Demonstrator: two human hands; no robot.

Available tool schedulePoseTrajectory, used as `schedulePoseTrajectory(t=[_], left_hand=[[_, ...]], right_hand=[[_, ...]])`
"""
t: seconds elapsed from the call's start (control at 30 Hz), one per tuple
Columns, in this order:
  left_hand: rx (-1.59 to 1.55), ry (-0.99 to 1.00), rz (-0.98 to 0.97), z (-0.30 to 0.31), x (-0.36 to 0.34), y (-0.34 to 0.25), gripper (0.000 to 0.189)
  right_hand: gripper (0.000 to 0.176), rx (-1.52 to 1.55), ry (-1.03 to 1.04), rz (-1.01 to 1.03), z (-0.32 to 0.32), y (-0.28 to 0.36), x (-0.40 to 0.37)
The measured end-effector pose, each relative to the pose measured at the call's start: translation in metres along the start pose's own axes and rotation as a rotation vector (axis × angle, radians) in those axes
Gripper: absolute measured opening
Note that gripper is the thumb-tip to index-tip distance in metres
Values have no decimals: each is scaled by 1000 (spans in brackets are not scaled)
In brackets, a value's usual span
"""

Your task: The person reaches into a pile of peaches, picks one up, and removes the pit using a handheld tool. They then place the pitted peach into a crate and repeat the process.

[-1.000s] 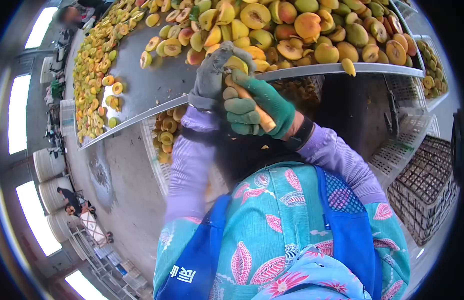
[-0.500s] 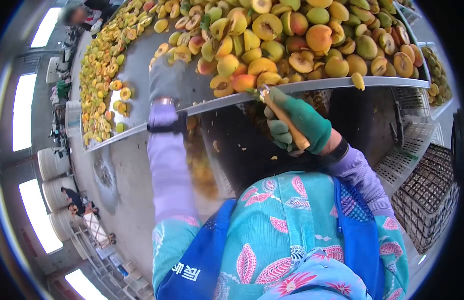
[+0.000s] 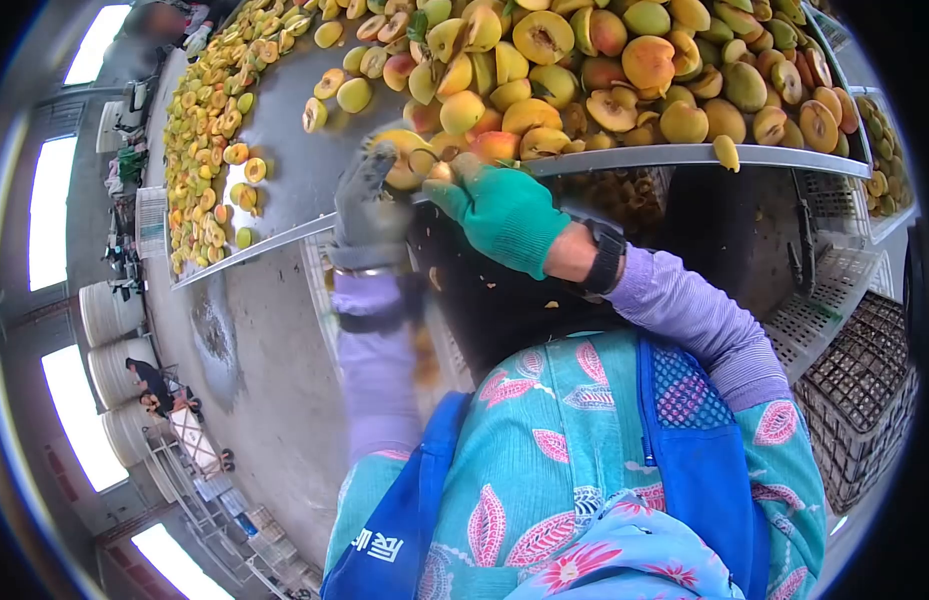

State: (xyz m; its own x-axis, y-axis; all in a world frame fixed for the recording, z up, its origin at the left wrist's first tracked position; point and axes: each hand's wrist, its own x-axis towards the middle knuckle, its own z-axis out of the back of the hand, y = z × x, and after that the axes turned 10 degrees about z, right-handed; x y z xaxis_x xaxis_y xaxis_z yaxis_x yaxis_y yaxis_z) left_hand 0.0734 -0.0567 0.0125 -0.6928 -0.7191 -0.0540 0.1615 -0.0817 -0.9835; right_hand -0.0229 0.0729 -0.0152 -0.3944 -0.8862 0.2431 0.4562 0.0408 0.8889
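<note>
My left hand (image 3: 369, 205), in a grey glove and blurred, holds a yellow halved fruit (image 3: 406, 160) at the table's front edge. My right hand (image 3: 504, 212), in a green glove, is closed right beside that fruit, its fingers at the fruit's right side. The wooden-handled tool is mostly hidden in the right hand; only a small light part shows at the fingertips. Behind both hands lies a large heap of halved and whole yellow, green and red fruits (image 3: 544, 40) on the metal table (image 3: 284, 110).
More fruit halves (image 3: 199, 130) spread along the table's left side. Plastic crates (image 3: 854, 400) stand at the lower right, and a crate of fruit (image 3: 884, 150) sits beyond the table's right end. Other people are at the top left and far left, near white tubs (image 3: 112, 320).
My right hand has moved left and up to the left hand, turning so that the tool's handle is hidden. My left hand has come back to the edge and now holds a fruit.
</note>
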Motion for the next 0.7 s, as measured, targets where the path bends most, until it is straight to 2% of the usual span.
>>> schedulePoseTrajectory(t=[0.07,0.13,0.2,0.27,0.33,0.4,0.53,0.63,0.7], left_hand=[[-761,55,317,-24,-10,4,20],[-484,33,214,-29,-5,25,20],[-562,14,246,-35,-1,34,28],[-190,-65,-2,-46,-3,35,33],[-121,-107,-65,-53,-8,27,36],[-363,-104,55,-57,-12,16,36],[-330,-229,-13,-74,-13,16,37],[-235,-321,-166,-86,-8,27,36],[-170,-281,-153,-85,-7,24,34]], right_hand=[[39,-54,6,-8,2,0,-5],[40,-58,51,-74,18,4,-11],[40,-64,31,-80,18,-2,-18],[40,-66,3,-61,18,-4,-23],[40,-64,-27,-15,16,-1,-26],[36,12,-74,-16,11,-1,-28],[33,242,-179,-68,-2,-9,-28],[33,323,-110,-93,12,-12,-28],[35,370,-203,-70,3,-15,-31]])
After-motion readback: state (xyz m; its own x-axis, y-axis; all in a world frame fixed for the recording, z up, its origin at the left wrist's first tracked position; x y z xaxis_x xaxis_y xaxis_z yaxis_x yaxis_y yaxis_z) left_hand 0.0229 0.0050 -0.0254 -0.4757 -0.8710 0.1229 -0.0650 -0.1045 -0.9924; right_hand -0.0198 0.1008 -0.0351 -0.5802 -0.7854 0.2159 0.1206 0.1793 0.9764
